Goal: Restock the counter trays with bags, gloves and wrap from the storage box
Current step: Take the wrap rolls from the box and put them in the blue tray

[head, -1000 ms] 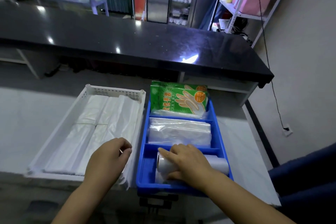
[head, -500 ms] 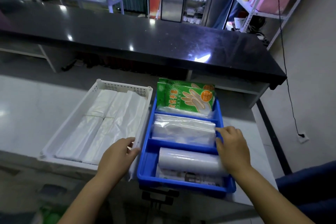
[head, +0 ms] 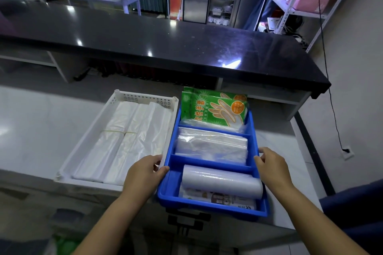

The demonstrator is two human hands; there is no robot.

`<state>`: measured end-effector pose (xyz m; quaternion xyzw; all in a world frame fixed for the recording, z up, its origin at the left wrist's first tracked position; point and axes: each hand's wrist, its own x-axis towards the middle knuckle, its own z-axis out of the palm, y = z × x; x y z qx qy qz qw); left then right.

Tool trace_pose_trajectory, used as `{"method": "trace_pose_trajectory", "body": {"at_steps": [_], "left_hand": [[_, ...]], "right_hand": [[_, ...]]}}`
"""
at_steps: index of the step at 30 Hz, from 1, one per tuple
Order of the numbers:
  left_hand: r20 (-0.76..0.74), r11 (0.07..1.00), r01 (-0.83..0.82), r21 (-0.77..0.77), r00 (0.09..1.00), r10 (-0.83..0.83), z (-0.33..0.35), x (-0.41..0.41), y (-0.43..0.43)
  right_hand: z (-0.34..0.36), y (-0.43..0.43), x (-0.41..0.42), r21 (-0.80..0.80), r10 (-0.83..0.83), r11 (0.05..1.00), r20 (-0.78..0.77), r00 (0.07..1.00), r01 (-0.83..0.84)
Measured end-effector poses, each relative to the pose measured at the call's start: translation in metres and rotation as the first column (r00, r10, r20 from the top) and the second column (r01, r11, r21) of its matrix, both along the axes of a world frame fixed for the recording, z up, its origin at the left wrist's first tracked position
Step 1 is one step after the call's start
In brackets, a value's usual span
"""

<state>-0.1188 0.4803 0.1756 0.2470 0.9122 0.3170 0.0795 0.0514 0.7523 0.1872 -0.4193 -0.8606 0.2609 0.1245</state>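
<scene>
A blue three-part tray [head: 207, 209] sits on the white counter [head: 31, 130]. Its far part holds green glove packs [head: 213, 107], the middle part a pack of clear bags [head: 211, 145], and the near part a roll of wrap [head: 221, 180] lying on a printed box [head: 217, 200]. My left hand [head: 145, 174] grips the tray's left rim, thumb over the edge. On the opposite rim my right hand [head: 271, 163] holds on with curled fingers. Touching the blue tray's left side, a white tray [head: 145, 97] holds bundles of white bags [head: 128, 141].
A raised black countertop [head: 165, 43] runs across behind the trays. A metal shelf [head: 300, 10] stands at the back right. A cable hangs down the right wall to a socket [head: 346, 151]. A dark blue seat [head: 352, 203] is at my right.
My right hand left the wrap roll and moved to the blue tray's right rim. My left hand shifted right onto the tray's left rim.
</scene>
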Motion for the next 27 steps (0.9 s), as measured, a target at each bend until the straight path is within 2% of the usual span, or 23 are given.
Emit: {"method": "trace_pose_trajectory", "body": {"at_steps": [14, 21, 24, 27], "left_hand": [[0.012, 0.992, 0.123, 0.03, 0.992, -0.123, 0.002, -0.012, -0.014], [-0.003, 0.986, 0.154, 0.068, 0.988, -0.154, -0.004, -0.016, -0.018], [-0.159, 0.978, 0.205, 0.048, 0.968, -0.195, -0.001, -0.013, -0.026], [-0.328, 0.95, 0.311, -0.008, 0.897, -0.297, 0.007, -0.007, -0.037]], "right_hand": [[0.005, -0.018, -0.008, 0.056, -0.008, 0.998, 0.095, 0.995, 0.002], [0.017, -0.034, -0.007, 0.095, -0.089, 0.993, 0.239, 0.967, 0.068], [0.021, -0.056, 0.004, 0.203, -0.143, 0.973, 0.164, 0.976, 0.108], [0.028, -0.089, 0.013, 0.315, -0.066, 0.948, 0.086, 0.994, 0.035]]}}
